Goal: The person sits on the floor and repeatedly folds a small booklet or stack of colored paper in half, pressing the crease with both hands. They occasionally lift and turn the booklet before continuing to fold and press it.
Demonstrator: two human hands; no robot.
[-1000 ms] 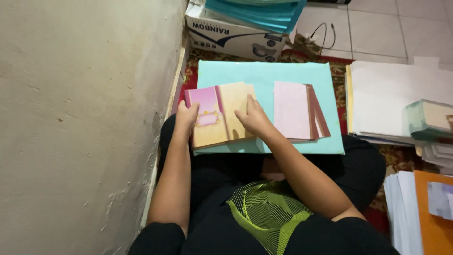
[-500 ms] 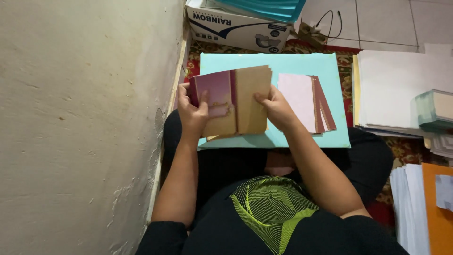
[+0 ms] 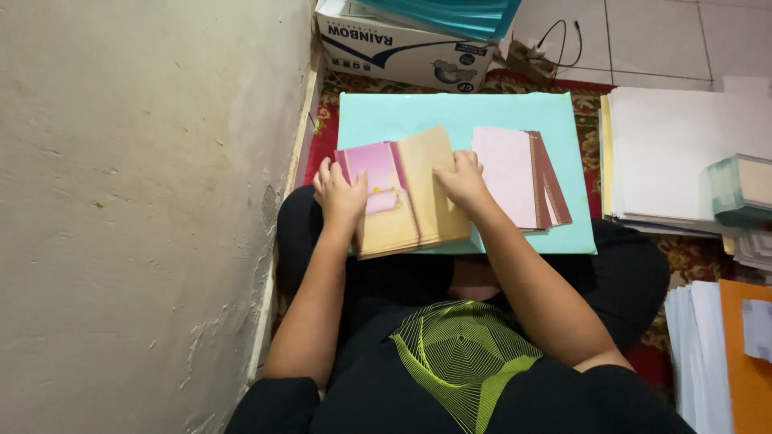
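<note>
The stack of folded cards (image 3: 410, 197) is best handled with the top card's fold pressed flat under one palm while the loose panel is steadied by the other, so that the edges stay squared and the pile beneath is not fanned out; light, even pressure is advised, since thin card stock is judged to crease easily. The stack is seen to be tan on its right panel and pink with a small gold ornament on its left panel, edged in maroon, and it is tilted slightly, its lower end overhanging the near edge of a pale turquoise board (image 3: 450, 112) laid across the lap. The left hand (image 3: 342, 191) is spread flat on the pink panel, fingers extended, nothing being clasped. The right hand (image 3: 462, 178) is laid on the tan panel with fingers curled at its right edge; whether a sheet is pinched there cannot be told. At three o'clock from the stack, a second pile of pink and maroon cards (image 3: 519, 177) is lying on the same board. At twelve o'clock a cardboard carton (image 3: 394, 44) is set, and at three o'clock, well apart, white paper stacks (image 3: 667, 145) are kept.
</note>
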